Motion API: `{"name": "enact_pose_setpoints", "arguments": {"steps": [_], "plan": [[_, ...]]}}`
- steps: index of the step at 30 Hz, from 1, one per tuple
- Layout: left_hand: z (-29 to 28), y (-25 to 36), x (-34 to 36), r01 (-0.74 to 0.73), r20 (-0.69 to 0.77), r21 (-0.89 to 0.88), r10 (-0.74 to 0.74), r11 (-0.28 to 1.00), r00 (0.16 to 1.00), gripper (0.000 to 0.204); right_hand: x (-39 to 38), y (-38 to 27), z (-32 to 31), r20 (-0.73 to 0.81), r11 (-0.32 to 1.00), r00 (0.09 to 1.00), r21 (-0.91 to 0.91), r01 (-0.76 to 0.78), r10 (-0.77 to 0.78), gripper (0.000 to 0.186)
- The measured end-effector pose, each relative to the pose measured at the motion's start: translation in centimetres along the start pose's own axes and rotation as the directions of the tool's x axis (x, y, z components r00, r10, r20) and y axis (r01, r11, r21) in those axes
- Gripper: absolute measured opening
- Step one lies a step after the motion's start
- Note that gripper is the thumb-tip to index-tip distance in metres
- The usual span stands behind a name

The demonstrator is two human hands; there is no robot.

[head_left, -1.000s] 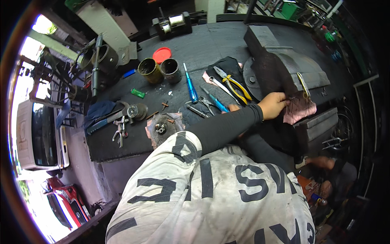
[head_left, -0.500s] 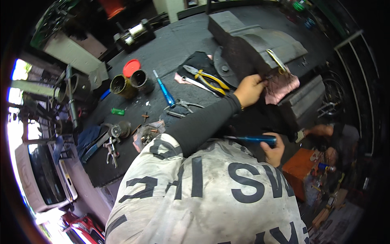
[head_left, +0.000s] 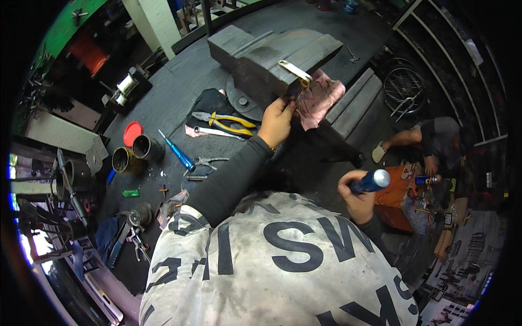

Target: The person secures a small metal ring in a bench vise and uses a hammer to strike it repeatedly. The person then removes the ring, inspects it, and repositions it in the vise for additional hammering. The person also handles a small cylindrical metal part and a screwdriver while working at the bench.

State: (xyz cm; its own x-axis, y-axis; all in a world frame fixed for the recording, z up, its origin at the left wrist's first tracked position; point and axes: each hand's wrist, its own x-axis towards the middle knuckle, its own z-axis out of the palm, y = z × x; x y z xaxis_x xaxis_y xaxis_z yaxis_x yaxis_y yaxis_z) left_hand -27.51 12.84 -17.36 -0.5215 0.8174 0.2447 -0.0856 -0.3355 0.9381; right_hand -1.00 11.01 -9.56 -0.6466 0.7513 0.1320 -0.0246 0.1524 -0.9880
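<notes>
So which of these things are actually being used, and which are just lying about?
Apparently in use:
blue-handled tool, held in the right hand
bench vise
pink cloth, beside the left hand

Apparently just lying about:
yellow-handled pliers
wrench
blue screwdriver
red lid

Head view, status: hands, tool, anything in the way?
Left hand at pink cloth by vise, hold unclear. Right hand grips blue-handled tool. Yellow-handled pliers left of left hand, seemingly not blocking.

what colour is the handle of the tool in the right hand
The handle is blue with a silvery end, as the head view shows.
</notes>
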Motion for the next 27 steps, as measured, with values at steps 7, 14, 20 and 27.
{"name": "enact_pose_setpoints", "arguments": {"steps": [7, 14, 20, 27], "plan": [[0.6, -0.7, -0.2, -0.055, -0.092, 0.039, 0.059, 0.998, 0.994, 0.018, -2.1, 0.9, -4.9, -0.074, 0.97, 0.996, -0.231, -0.075, 0.059, 0.021], [1.1, -0.5, -0.7, -0.132, -0.161, 0.007, 0.131, 0.991, 0.978, 0.022, 1.2, -4.5, -7.5, 0.218, 0.94, 0.976, 0.336, -0.057, -0.019, 0.035], [1.8, -1.4, -0.3, -0.229, -0.282, 0.273, 0.305, 0.934, 0.91, 0.033, 7.5, -6.6, -9.9, 0.323, 0.976, 0.946, 0.198, -0.093, 0.025, 0.029], [4.2, -2.5, 0.7, -0.283, -0.475, 0.384, 0.45, 0.879, 0.756, 0.04, 17.9, -12.6, -12.6, 0.588, 0.831, 0.807, -0.473, 0.293, 0.05, 0.031]]}}
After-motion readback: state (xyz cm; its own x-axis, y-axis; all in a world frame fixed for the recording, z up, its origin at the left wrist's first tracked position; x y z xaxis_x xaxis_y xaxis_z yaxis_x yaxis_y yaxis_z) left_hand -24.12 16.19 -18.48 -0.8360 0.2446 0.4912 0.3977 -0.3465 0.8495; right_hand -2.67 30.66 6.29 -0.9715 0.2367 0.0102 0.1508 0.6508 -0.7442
